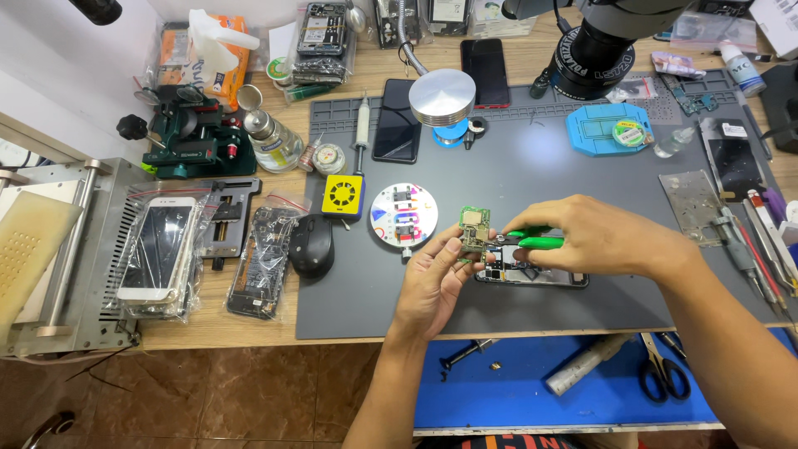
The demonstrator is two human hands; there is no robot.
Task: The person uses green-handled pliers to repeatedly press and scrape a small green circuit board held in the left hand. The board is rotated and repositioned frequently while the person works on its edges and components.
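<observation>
We see the left hand [432, 278] raised above the grey mat [532, 175] that covers the wooden surface [249, 320], its fingers [453, 247] closed on the lower edge of a small green circuit board [475, 229], which it holds upright, clear of the mat. The right hand [594, 237] comes in from the right and is clenched around green-handled pliers [532, 239], whose dark tip meets the right edge of the circuit board. Directly beneath both hands an opened phone [532, 274] lies flat on the mat, partly hidden by them. Just to the left of the circuit board sits a round white dish [404, 216] with small coloured parts, and beside that a yellow and blue square tool [343, 196] and a black mouse [312, 245]. A dark phone [396, 120] lies face up further back, near a round metal lamp head [441, 97]. On the far right of the mat we see a row of tweezers and hand tools [761, 241]. At the left a white phone [158, 248] in a clear bag rests on a grey machine [71, 249]. Below the surface edge, scissors [662, 370] lie on a blue tray [515, 391].
</observation>
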